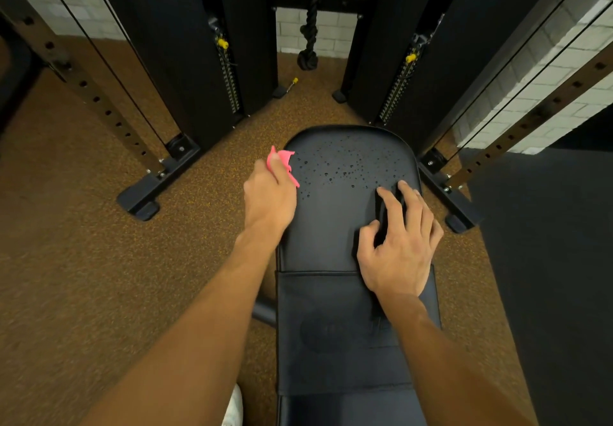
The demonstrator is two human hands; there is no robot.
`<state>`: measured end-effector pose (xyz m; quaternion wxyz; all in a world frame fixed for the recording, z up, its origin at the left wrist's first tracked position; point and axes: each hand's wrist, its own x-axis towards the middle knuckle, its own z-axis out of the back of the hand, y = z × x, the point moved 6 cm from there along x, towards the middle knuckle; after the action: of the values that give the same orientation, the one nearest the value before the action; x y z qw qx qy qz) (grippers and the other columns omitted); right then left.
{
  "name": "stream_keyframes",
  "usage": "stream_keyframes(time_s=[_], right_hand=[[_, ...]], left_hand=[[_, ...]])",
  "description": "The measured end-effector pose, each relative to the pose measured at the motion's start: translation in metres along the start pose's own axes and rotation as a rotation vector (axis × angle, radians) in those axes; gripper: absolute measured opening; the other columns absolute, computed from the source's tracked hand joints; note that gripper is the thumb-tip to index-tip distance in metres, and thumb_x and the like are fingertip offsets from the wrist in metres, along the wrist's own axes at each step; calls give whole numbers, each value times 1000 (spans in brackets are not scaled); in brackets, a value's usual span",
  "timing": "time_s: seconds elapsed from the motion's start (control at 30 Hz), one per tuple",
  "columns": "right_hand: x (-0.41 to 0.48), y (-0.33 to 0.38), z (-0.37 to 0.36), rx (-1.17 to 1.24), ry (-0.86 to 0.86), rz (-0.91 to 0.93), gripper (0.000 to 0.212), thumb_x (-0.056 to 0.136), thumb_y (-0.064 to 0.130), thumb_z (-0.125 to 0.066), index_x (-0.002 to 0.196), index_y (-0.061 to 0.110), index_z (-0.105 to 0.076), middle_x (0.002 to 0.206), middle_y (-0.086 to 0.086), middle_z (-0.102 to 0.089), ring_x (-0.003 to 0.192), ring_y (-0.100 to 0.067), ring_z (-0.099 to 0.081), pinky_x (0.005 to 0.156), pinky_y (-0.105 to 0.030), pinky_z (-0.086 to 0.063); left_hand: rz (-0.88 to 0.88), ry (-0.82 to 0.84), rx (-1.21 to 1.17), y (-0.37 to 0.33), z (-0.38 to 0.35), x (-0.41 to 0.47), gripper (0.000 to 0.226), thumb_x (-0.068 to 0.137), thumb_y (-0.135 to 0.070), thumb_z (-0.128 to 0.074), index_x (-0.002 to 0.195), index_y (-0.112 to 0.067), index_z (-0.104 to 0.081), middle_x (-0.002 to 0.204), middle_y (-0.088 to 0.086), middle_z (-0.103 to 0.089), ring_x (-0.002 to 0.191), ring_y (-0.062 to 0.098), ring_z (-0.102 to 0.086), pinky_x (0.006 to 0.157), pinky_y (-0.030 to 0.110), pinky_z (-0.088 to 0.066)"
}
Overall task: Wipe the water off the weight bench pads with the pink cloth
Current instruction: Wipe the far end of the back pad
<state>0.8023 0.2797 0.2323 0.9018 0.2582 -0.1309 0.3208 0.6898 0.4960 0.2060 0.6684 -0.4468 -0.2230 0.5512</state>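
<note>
the left grip [270, 193] is bunched around the pink cloth [282, 159] at the near-left edge of the bench pad [331, 233]. the water drops [348, 167] lie just to its right. best to flatten the cloth and sweep rightward in overlapping passes. the right grip [398, 246] rests on the pad beyond the drops, fingers spread, forearm low.

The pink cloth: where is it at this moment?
In the head view, the pink cloth is gripped in the left hand, at the left edge of the far bench pad, just beside the water drops.
</note>
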Motion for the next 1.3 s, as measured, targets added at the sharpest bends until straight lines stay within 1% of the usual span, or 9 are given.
stream_keyframes(time_s=[0.17,0.37,0.5,0.6,0.67,0.77,1.0,1.13,1.3], right_hand=[[0,0,0,4,-9,0,51,92,25,-58,143,24,-61,160,-3,-48,149,-29,-43,117,-57,-33],[1,0,-1,2,-9,8,50,93,25,-59,143,24,-61,159,-3,-48,148,-29,-43,116,-58,-34],[0,0,0,4,-21,5,50,93,25,-59,143,24,-62,159,-3,-49,148,-30,-44,116,-57,-34],[0,0,-1,-1,-25,9,50,92,24,-59,143,24,-62,159,-2,-49,149,-29,-43,116,-57,-34],[0,1,-1,-3,-21,9,51,92,24,-59,143,25,-61,160,-2,-48,150,-28,-42,118,-56,-33],[0,0,-1,-2,-7,4,51,92,25,-58,143,25,-61,162,-2,-45,153,-27,-39,120,-54,-31],[1,0,0,5,-3,-4,52,92,24,-59,144,26,-61,163,-1,-45,154,-26,-37,120,-54,-32],[1,-1,1,15,-9,3,52,92,22,-61,144,25,-61,162,-2,-47,153,-27,-38,120,-53,-33],[1,1,1,28,-16,-2,51,92,23,-60,143,25,-62,161,-2,-48,152,-27,-40,120,-53,-33]], left_hand=[[-97,-49,-1,13,-4,-6,57,103,-68,-24,137,-31,-52,108,-1,-68,93,19,-70,78,43,-61],[-5,-27,-32,14,-2,-10,44,111,-53,-28,113,-22,-58,98,5,-70,78,16,-68,66,36,-55],[-121,-35,102,-25,-3,26,42,111,-47,-32,127,-19,-59,115,6,-66,104,25,-66,94,50,-56],[-287,-90,192,-29,-4,-4,43,112,-35,-39,151,-18,-47,141,10,-54,125,25,-52,108,38,-43],[-334,-133,203,-18,-1,-40,49,112,-35,-40,158,-19,-37,147,9,-46,129,24,-46,107,34,-37],[-286,-122,180,8,4,-72,53,112,-39,-37,161,-18,-30,145,8,-44,126,23,-49,106,39,-45],[-287,-196,432,-36,-12,-31,53,110,-34,-43,157,-12,-37,147,15,-46,126,33,-47,93,42,-52],[-460,-128,556,-18,-8,-70,58,111,-35,-42,164,-17,-27,164,11,-31,145,35,-34,108,48,-49],[-399,-124,422,-8,2,-61,56,114,-35,-36,166,-20,-24,167,7,-30,149,29,-32,112,43,-43]])
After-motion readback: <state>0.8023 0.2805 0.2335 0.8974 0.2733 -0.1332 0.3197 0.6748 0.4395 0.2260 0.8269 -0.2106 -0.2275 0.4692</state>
